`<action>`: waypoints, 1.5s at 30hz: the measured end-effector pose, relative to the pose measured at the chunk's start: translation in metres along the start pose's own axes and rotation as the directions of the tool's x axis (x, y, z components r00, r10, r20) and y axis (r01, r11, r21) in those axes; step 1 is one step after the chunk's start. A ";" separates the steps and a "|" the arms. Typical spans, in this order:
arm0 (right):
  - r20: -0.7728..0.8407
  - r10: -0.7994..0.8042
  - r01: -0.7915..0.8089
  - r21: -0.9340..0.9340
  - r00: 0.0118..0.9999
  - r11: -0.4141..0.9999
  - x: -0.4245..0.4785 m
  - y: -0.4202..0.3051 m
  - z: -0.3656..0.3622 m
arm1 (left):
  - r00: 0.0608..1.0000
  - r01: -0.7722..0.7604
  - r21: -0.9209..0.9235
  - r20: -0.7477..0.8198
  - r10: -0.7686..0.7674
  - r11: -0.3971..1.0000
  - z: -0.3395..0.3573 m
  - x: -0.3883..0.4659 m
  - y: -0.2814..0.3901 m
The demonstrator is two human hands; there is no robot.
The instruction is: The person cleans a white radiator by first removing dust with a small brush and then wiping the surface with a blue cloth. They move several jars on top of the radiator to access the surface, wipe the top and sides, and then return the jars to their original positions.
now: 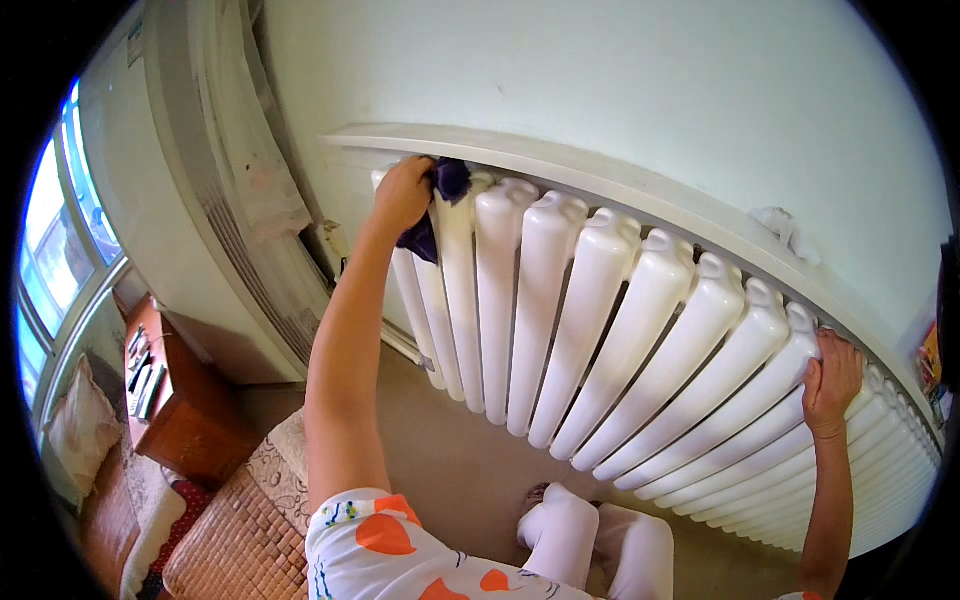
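A long white column radiator (555, 300) stands against the wall under a narrow shelf (525, 150). At its left end, my left hand (405, 195) grips a dark purple cloth (453, 180) and presses it to the upper parts of the columns. Part of the cloth hangs below the fingers. Further right, my right hand (834, 375) rests on top of the radiator, its fingers reaching over the column tops just below the shelf. No object shows in it, though its palm side is hidden.
A whitish crumpled item (784, 229) lies on the shelf. At the left are a curtain (262, 172), a wooden cabinet (187, 420) with remote controls on top, and a seat with a beaded mat (240, 532). A pipe runs low near the radiator's left end.
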State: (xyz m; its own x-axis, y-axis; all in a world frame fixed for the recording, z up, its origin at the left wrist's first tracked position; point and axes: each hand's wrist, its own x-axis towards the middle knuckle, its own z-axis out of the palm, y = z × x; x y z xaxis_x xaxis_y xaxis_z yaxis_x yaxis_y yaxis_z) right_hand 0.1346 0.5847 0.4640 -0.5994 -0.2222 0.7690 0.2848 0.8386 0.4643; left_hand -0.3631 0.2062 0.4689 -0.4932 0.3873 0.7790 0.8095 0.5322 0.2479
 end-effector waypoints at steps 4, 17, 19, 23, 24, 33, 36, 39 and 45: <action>-0.009 0.014 -0.015 -0.015 1.000 1.000 -0.002 0.002 0.000 | 0.983 -0.132 -0.072 -0.139 0.121 0.989 0.004 -0.014 0.010; 0.014 0.064 -0.065 0.047 0.998 0.997 -0.007 0.002 0.003 | 0.548 0.045 -0.997 -0.024 -0.836 0.058 0.009 -0.089 -0.026; 0.003 0.044 -0.044 0.038 0.999 0.998 -0.004 0.002 0.001 | 0.306 -0.044 -0.944 0.299 -0.904 -0.327 0.005 -0.120 -0.061; 0.014 0.010 -0.010 0.004 1.000 1.000 -0.003 0.002 0.001 | 0.396 -0.028 -0.989 0.125 -0.909 -0.148 -0.024 -0.085 -0.069; 0.022 0.016 -0.016 0.007 1.000 1.000 -0.003 0.003 0.001 | 0.446 -0.054 -0.998 -0.040 -0.894 0.018 -0.031 -0.064 -0.055; 0.023 0.009 -0.009 -0.007 1.000 1.000 0.002 -0.001 -0.003 | 0.965 -0.016 0.180 -0.256 0.063 0.983 0.000 -0.027 -0.047; 0.029 0.016 -0.015 -0.054 0.999 0.998 -0.005 0.001 0.002 | 0.992 0.119 0.113 0.022 -0.122 0.986 -0.013 0.001 -0.047; 0.022 0.037 -0.036 -0.025 0.999 0.999 -0.004 0.001 0.000 | 0.995 0.072 0.028 0.061 -0.074 0.997 -0.006 0.031 -0.075; 0.039 0.015 -0.013 -0.045 0.999 0.999 -0.001 0.001 0.000 | 0.992 0.121 -0.006 -0.030 -0.121 0.993 0.005 0.013 -0.069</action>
State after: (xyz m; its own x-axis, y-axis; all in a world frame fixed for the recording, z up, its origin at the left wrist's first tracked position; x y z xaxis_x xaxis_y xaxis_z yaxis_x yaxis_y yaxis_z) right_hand 0.1357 0.5855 0.4633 -0.6236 -0.1900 0.7583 0.3263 0.8182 0.4734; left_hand -0.4268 0.1780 0.4587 -0.5778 0.2974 0.7601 0.7458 0.5706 0.3437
